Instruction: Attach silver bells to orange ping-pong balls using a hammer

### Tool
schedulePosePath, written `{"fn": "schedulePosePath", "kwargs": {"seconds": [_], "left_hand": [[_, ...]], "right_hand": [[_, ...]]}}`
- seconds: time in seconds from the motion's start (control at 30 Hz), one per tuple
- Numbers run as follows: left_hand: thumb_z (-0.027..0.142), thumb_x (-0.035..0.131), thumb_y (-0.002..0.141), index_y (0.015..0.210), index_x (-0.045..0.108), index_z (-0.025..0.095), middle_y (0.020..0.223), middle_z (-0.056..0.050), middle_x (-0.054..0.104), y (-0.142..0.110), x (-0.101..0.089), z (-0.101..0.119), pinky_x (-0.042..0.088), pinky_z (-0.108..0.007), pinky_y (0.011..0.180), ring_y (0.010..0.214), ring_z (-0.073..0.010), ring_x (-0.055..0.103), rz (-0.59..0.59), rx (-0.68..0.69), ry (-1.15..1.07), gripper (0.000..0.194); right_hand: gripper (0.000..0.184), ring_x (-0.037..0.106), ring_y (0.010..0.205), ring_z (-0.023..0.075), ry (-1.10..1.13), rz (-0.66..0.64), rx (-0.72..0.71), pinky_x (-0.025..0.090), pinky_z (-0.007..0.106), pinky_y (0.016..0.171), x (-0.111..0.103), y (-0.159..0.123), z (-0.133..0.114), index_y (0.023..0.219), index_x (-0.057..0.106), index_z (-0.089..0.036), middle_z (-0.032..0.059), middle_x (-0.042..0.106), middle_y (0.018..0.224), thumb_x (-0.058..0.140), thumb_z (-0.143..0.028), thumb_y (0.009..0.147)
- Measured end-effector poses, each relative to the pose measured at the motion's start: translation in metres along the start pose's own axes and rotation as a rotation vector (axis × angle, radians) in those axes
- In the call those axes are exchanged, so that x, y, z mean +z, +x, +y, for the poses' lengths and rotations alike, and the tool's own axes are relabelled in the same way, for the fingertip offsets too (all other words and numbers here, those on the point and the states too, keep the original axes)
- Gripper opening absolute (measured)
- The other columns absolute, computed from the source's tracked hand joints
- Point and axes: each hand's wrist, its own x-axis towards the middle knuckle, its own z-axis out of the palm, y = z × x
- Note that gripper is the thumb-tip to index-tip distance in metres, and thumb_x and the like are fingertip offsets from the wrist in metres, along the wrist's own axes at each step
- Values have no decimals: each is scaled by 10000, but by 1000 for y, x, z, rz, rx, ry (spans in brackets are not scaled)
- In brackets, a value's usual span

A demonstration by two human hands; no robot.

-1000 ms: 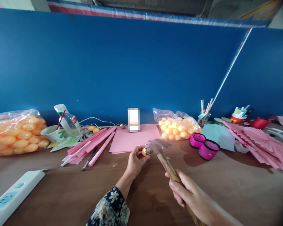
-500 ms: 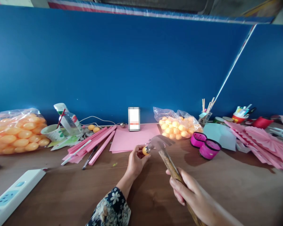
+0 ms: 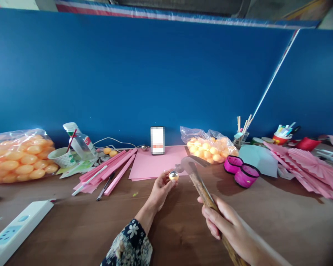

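Note:
My left hand (image 3: 160,189) is closed around a small orange ball (image 3: 173,178) with a shiny silver top, pinched between thumb and fingers. Whether the silver part is a separate piece I cannot tell. My right hand (image 3: 221,217) grips the wooden handle of a claw hammer (image 3: 204,192). The hammer's head is just right of the ball, its face close to the silver top; contact cannot be made out. Behind both lies pink paper (image 3: 144,164), with a phone (image 3: 157,140) standing upright on it.
Bags of orange balls (image 3: 24,159) (image 3: 211,147) stand left and back right. Pink paper strips (image 3: 108,170), a paper cup (image 3: 62,157) and a plastic bottle (image 3: 81,138) are at left. Magenta rings (image 3: 246,175) and folded pink paper (image 3: 308,166) lie right. A power strip (image 3: 19,225) is front left.
The ball has turned in my left hand, its silver part now facing up rather than right. The hammer and my right hand have shifted slightly right.

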Motion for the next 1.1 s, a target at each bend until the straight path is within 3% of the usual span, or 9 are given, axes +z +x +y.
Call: {"fn": "schedulePosePath", "kwargs": {"seconds": [0.13,0.27,0.4,0.6,0.8,1.1], "left_hand": [[245,738,610,991,603,172,858,-28,650,0,3,4,462,-205,666,711,-103,577,41,39,52,410],[281,736,612,990,609,175,721,7,635,-1,4,7,461,-202,629,621,-82,560,91,-15,73,412],[294,722,631,994,607,155,789,-20,644,0,3,4,477,-226,681,694,-101,588,92,-18,13,406],[275,718,646,1048,564,170,857,-36,640,0,1,2,478,-246,690,709,-109,596,53,-31,-45,443],[280,673,702,965,557,175,895,-37,621,-1,1,5,456,-254,747,783,-116,593,15,-35,-170,307],[244,719,647,958,565,178,734,11,599,-1,3,2,419,-208,624,631,-73,534,43,-39,-43,353]], "right_hand": [[511,381,503,107,-30,-16,8,334,262,549,2,2,6,1165,420,-124,-64,385,530,397,-517,839],[497,383,521,106,-39,-75,13,341,262,567,1,2,4,1169,407,-123,-60,399,545,400,-502,847],[503,384,520,108,2,-26,-17,346,263,559,1,0,1,1186,390,-129,-59,391,552,386,-503,849],[468,372,511,103,-51,-61,-6,336,259,549,3,4,6,1140,409,-118,-61,395,537,386,-487,854],[481,374,519,105,-5,-21,-9,337,256,558,-1,1,-3,1167,393,-135,-61,399,549,397,-493,846],[474,377,525,105,-25,-81,15,341,257,561,1,4,6,1176,387,-123,-60,399,552,392,-476,859]]}}
